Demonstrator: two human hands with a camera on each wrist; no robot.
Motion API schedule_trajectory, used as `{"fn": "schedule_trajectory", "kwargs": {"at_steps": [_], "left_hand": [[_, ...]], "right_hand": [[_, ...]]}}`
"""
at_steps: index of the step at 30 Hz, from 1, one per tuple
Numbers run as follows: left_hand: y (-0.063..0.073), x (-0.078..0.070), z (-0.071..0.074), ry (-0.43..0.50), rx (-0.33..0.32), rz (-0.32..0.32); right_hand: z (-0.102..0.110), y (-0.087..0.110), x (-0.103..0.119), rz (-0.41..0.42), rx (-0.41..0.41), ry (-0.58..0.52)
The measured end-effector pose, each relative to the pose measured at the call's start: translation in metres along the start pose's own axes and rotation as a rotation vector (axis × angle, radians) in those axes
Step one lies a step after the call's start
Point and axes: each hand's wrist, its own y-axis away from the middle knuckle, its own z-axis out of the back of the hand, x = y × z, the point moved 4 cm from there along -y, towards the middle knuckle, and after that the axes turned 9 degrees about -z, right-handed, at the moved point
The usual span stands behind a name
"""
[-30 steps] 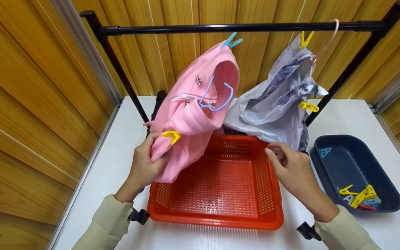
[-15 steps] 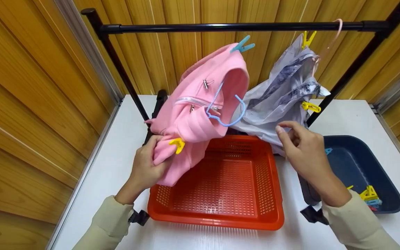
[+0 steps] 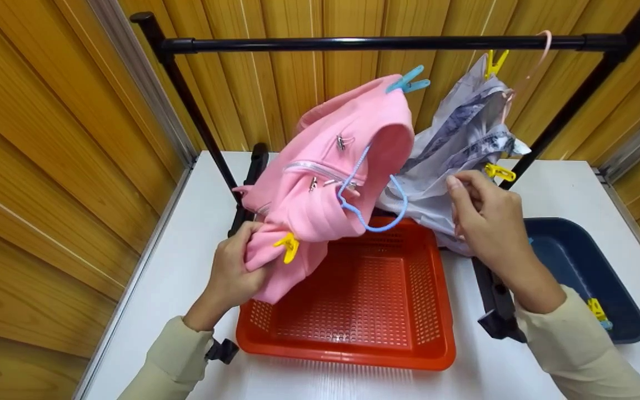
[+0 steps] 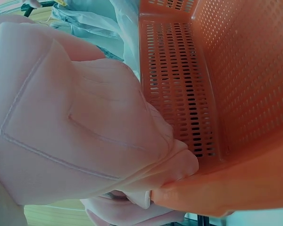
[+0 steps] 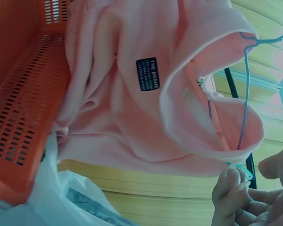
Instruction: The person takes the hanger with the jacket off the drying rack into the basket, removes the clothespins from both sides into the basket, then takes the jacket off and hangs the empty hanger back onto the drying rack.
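My left hand [image 3: 236, 269] grips a bunched part of a pink zip jacket [image 3: 348, 122] and holds it up over the red basket. A yellow clothespin [image 3: 288, 247] is clipped beside these fingers, and a blue clothespin [image 3: 408, 81] at the jacket's upper corner. Out of its neck opening sticks the hook of a blue hanger [image 3: 378, 229]. To the right my right hand [image 3: 492, 216] hovers with loosely bent fingers, nothing between them. Its wrist view shows a dark label [image 5: 147, 74] on the jacket and the thumb apart from the fingers.
A black rail [image 3: 298, 44] spans the rack behind. On its right side a grey-white garment [image 3: 448, 133] with yellow clothespins hangs from a pink hanger [image 3: 542, 55]. Below the jacket stands the red basket [image 3: 348, 358]. A navy tub [image 3: 628, 294] with clothespins is at the right.
The jacket's neck end, with the blue clothespin and hanger hook, has swung right and down. My right hand has moved up and right, away from the basket rim. The left hand keeps its grip.
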Motion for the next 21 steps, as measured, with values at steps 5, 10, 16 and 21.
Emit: {"fn": "schedule_trajectory", "kwargs": {"at_steps": [5,10,16,21], "left_hand": [[0.003,-0.005,0.000,-0.005,0.000,-0.058],[0.006,-0.007,0.002,-0.015,0.002,-0.111],[0.008,-0.008,0.004,-0.036,0.007,-0.155],[0.010,-0.009,0.003,-0.044,0.003,-0.190]], "right_hand": [[0.010,-0.006,0.009,0.002,-0.019,-0.006],[0.017,-0.014,0.014,0.001,-0.028,-0.012],[0.017,-0.025,0.018,-0.051,0.017,0.019],[0.016,-0.037,0.020,-0.153,0.080,0.011]]}}
